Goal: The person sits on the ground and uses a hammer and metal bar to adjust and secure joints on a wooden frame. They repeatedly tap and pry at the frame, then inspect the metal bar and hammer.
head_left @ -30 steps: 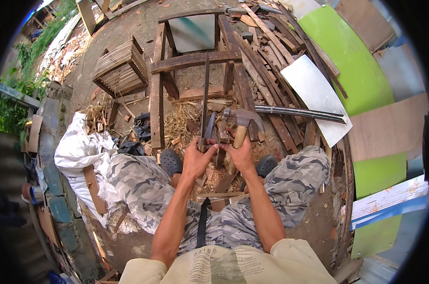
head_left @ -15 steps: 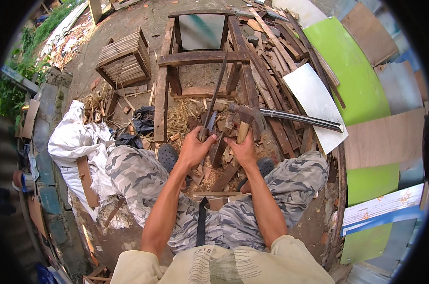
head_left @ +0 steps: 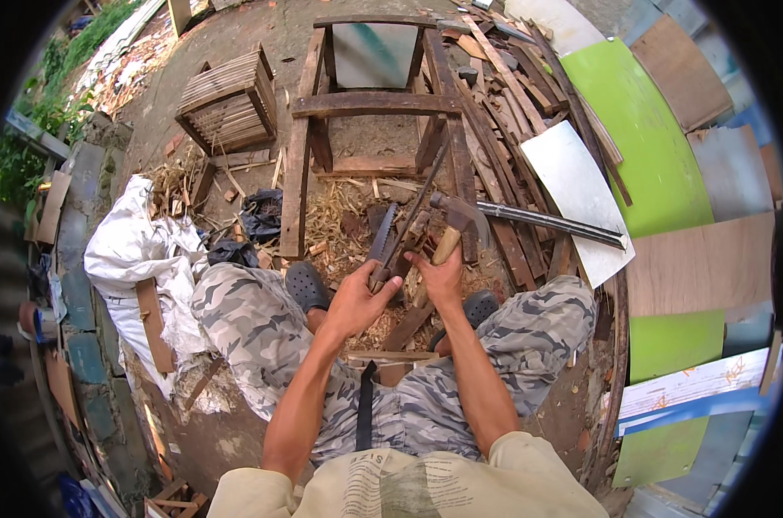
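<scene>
My left hand [head_left: 361, 300] is closed round the lower end of a long, thin dark strip [head_left: 424, 192], which slants up and right toward the wooden frame. Right beside that hand is a saw blade [head_left: 382, 233] with a toothed edge; whether the fingers also hold it, I cannot tell. My right hand [head_left: 442, 281] is closed on a claw hammer [head_left: 447, 245] by its wooden handle, the metal head up. Dark wood pieces [head_left: 418, 231] show between the hands, partly hidden by the strip and fingers.
Ahead stands a dark wooden frame [head_left: 376, 105], with a slatted wooden crate [head_left: 229, 102] to its left. Planks [head_left: 504, 173] and a black bar [head_left: 551, 223] lie at right, near a white sheet [head_left: 577, 194] and green panels [head_left: 637, 129]. A white sack [head_left: 141, 259] lies left.
The long dark strip has tilted to the right, and its lower end has come toward my right hand. More of the saw blade shows. The hammer has turned slightly, remaining in my right hand.
</scene>
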Motion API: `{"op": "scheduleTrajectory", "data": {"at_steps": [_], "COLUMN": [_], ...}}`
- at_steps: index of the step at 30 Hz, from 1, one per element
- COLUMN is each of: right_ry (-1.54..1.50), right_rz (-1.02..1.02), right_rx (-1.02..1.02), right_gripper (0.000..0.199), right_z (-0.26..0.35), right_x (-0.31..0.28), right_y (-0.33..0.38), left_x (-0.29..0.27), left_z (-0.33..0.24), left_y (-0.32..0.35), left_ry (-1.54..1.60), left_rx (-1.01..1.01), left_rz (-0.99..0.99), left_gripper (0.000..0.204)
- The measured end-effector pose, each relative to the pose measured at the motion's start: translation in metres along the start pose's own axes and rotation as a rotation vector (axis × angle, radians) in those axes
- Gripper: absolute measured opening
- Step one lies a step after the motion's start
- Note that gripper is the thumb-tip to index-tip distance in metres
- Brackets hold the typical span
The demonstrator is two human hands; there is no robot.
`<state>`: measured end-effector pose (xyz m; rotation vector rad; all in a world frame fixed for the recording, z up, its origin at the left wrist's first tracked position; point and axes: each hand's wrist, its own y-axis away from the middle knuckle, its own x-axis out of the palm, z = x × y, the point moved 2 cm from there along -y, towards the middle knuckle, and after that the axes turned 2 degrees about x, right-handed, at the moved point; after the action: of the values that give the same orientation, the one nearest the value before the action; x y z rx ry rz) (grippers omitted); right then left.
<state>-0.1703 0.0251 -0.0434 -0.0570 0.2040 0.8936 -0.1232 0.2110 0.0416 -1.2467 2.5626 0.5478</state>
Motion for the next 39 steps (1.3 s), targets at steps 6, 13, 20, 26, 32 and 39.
{"op": "scheduleTrajectory", "data": {"at_steps": [6,13,20,26,32,39], "right_ry": [-0.085,-0.163,-0.126,-0.12,-0.141,-0.109], "right_rz": [0.001,-0.01,-0.017,-0.015,-0.013,0.0], "right_rx": [0.099,0.091,0.111,0.061,0.106,0.077], "right_gripper": [0.074,0.073,0.075,0.077,0.077,0.075], "right_z": [0.006,-0.005,0.001,0.012,0.011,0.017], "right_x": [0.002,0.001,-0.001,0.0,0.0,-0.001], "right_y": [0.004,0.001,0.004,0.007,0.007,0.007], "left_x": [-0.005,-0.004,0.002,0.004,0.002,0.001], "left_z": [-0.009,-0.016,-0.005,-0.002,0.0,-0.005], "left_y": [0.003,0.002,-0.001,-0.001,-0.003,-0.002], "left_ry": [-0.051,-0.087,-0.067,-0.045,-0.087,-0.113], "left_rx": [-0.048,-0.064,-0.027,-0.045,-0.035,-0.04], "left_rz": [0.051,0.104,0.103,0.1,0.098,0.101], "left_gripper": [0.038,0.036,0.037,0.038,0.039,0.04]}}
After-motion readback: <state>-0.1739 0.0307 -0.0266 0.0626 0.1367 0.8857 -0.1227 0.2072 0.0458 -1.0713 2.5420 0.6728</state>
